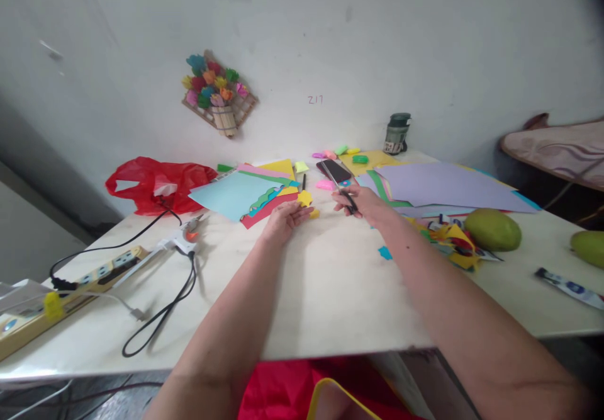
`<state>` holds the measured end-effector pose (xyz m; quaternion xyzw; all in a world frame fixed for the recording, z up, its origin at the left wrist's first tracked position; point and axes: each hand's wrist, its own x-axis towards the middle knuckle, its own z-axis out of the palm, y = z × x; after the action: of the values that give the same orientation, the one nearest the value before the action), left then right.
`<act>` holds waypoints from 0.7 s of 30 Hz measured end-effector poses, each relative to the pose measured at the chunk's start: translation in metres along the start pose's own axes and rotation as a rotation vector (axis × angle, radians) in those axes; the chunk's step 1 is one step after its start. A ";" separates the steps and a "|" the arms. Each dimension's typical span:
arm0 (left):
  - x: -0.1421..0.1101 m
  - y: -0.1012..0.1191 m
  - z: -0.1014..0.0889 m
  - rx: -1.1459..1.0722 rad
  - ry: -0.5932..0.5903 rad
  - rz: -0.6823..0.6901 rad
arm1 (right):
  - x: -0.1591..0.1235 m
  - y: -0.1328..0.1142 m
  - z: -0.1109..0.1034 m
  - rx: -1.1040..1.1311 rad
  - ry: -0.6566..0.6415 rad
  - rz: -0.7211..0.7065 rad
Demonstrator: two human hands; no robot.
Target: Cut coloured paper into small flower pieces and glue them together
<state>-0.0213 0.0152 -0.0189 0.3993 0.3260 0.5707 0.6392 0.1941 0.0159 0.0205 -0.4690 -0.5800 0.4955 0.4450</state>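
My left hand (285, 218) is over the middle of the table, with a small yellow paper piece (305, 198) at its thumb and fingertips. Another bit of yellow paper (314, 215) shows just past the fingers. My right hand (361, 202) grips a pair of scissors (348, 201) by its black handles, blades pointing up and away to the left. A gap separates the scissors from the yellow paper. Beyond the hands lie a dark phone (333, 170), a black pen (304, 182) and a pink packet (324, 184).
Coloured sheets (231, 193) lie left, purple paper (443, 184) right. A glue gun (186, 237) with its cord, a power strip (75, 294) and a red bag (160, 184) are at left. Paper scraps (455, 244), a mango (492, 230) and a tube (569, 286) are right.
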 end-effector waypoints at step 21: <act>-0.006 0.000 0.009 0.119 -0.103 -0.050 | -0.002 0.004 0.048 0.189 0.256 -0.048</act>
<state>-0.0137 0.0079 -0.0150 0.4571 0.3357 0.5131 0.6443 0.1476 0.0070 0.0109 -0.4703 -0.4806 0.4733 0.5691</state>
